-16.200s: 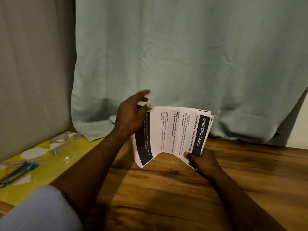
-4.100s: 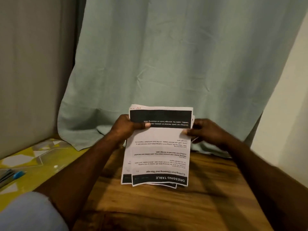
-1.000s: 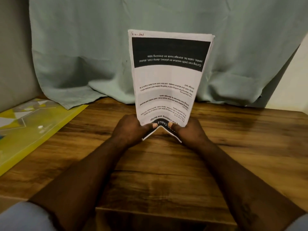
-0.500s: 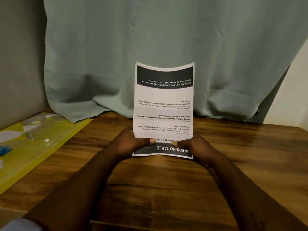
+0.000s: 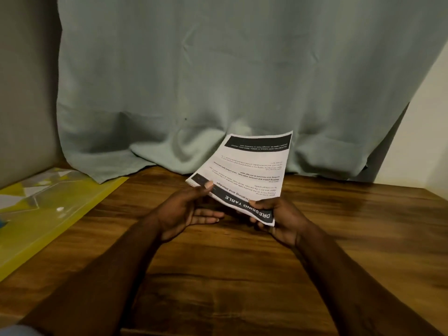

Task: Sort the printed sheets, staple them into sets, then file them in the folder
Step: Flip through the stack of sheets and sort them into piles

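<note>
Stack of printed sheets (image 5: 252, 170) is up off the wooden table (image 5: 218, 275), held in both hands right of centre. It's tilted, w/ the far end higher & reaching in front of the curtain. Top pg faces up. Black header band reading "DRESSING TABLE" runs along the near edge, text upside down to the wearer, & there's a 2nd black block at the far end. Edges look roughly squared, w/ a few layers showing at the near-left corner.

Left hand (image 5: 184, 209) has its thumb pressed on top of the near-left corner, pinching it. The finger under that corner is hidden by the paper. The other fingers lie out fairly straight & loose below the stack; can't tell if they touch it.

Right hand (image 5: 283, 219) grips the near-right corner. Thumb is on top at the header band & the fingers curl underneath, tips just showing below the edge.

Yellow translucent folder (image 5: 60, 214) lies flat on the table at far left, well apart from the sheets. It has pale geometric shapes & a small white dot on it. Hem of the pale green curtain (image 5: 218, 81) reaches the folder's far edge. The curtain hangs behind the table & bunches on its back edge. Grey wall (image 5: 24, 93) is at left.
</note>
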